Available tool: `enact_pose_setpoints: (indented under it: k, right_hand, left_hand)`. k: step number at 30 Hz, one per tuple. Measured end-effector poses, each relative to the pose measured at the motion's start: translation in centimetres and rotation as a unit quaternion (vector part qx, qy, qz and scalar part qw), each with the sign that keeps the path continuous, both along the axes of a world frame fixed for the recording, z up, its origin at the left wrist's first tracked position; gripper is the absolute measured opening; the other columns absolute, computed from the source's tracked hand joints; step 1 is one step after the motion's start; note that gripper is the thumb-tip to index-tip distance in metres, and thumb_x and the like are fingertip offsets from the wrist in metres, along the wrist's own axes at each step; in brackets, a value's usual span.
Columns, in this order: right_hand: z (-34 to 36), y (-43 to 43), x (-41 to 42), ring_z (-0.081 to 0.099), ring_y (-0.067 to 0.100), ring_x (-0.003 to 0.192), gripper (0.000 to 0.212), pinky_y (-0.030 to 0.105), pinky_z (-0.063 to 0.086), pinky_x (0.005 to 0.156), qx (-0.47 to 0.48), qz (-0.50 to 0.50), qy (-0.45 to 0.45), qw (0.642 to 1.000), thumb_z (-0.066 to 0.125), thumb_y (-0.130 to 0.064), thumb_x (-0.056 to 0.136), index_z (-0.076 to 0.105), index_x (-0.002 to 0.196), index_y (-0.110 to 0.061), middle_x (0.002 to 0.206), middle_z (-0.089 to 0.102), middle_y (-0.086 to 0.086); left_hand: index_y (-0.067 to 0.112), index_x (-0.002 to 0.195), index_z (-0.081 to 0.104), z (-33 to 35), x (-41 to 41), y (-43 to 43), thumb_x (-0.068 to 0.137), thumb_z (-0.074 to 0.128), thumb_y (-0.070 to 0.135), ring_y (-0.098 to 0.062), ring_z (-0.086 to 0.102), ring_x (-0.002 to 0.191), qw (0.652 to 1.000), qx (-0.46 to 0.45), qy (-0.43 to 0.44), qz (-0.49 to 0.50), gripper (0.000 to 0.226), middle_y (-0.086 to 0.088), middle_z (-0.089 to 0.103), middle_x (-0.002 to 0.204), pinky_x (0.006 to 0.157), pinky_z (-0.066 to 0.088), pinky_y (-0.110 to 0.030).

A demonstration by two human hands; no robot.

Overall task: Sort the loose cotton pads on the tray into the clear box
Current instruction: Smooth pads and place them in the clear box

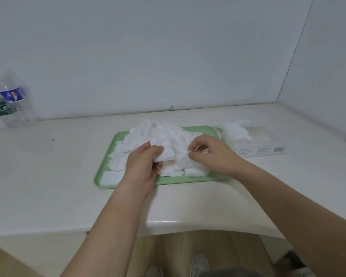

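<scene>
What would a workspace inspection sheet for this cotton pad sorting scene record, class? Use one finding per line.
Surface: pale countertop, bare at the left.
Job's things: green tray heaped with loose cotton pads; clear box to its right with pads at its near-tray end.
Clutter: two water bottles at far left.
Grippers: left hand holds a small stack of pads; right hand pinches a pad on the heap.
Cables: nothing seen.
Surroundings: white walls; wooden floor and shoes below.
</scene>
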State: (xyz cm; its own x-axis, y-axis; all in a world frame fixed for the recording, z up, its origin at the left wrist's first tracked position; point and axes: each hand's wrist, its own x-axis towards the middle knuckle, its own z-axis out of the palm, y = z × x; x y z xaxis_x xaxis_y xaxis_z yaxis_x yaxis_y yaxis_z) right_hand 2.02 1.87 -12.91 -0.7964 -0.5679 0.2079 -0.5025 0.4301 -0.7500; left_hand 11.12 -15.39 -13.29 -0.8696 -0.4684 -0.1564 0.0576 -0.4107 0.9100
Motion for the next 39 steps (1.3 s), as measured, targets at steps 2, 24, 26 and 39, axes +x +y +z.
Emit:
enact_pose_setpoints:
  k: [2, 24, 26, 39]
  right_hand:
    - [0.7, 0.0, 0.0, 0.059, 0.014, 0.078, 0.015, 0.023, 0.046, 0.076, -0.096, -0.029, -0.104, 0.989, 0.063, -0.013, 0.092, 0.063, 0.078, -0.019, 0.085, 0.063, -0.002]
    - [3.5, 0.5, 0.6, 0.063, 0.011, 0.066, 0.025, 0.022, 0.054, 0.063, -0.062, 0.046, -0.154, 0.985, 0.082, -0.001, 0.077, 0.069, 0.097, -0.008, 0.07, 0.069, -0.002]
    - [3.7, 0.3, 0.4, 0.061, 0.009, 0.06, 0.027, 0.023, 0.055, 0.062, -0.037, 0.036, -0.135, 0.989, 0.084, -0.002, 0.075, 0.069, 0.096, -0.007, 0.069, 0.066, -0.002]
    - [3.2, -1.1, 0.3, 0.057, 0.004, 0.05, 0.03, 0.022, 0.051, 0.056, 0.006, -0.02, -0.085, 0.996, 0.087, -0.01, 0.071, 0.066, 0.092, -0.01, 0.072, 0.061, -0.001]
  left_hand:
    - [0.01, 0.087, 0.074, -0.2, -0.1, 0.3, 0.091, 0.06, -0.004, -0.009, 0.063, 0.064, 1.0, -0.024, 0.0, -0.002, 0.02, 0.001, 0.069, 0.073, 0.057, 0.052, -0.019]
    - [0.014, 0.098, 0.081, 0.2, 0.1, 3.1, 0.09, 0.061, 0.002, -0.03, 0.046, 0.073, 0.973, -0.202, 0.011, -0.11, 0.025, -0.019, 0.063, 0.08, 0.075, 0.045, -0.044]
    - [0.011, 0.1, 0.08, 0.3, 0.2, 3.0, 0.086, 0.061, 0.007, -0.03, 0.043, 0.073, 0.974, -0.196, 0.012, -0.118, 0.024, -0.017, 0.061, 0.079, 0.075, 0.044, -0.044]
    - [0.01, 0.102, 0.079, -0.3, 0.2, 2.7, 0.1, 0.06, 0.029, -0.028, 0.066, 0.086, 0.981, -0.164, -0.003, -0.101, 0.028, -0.025, 0.074, 0.104, 0.091, 0.056, -0.049]
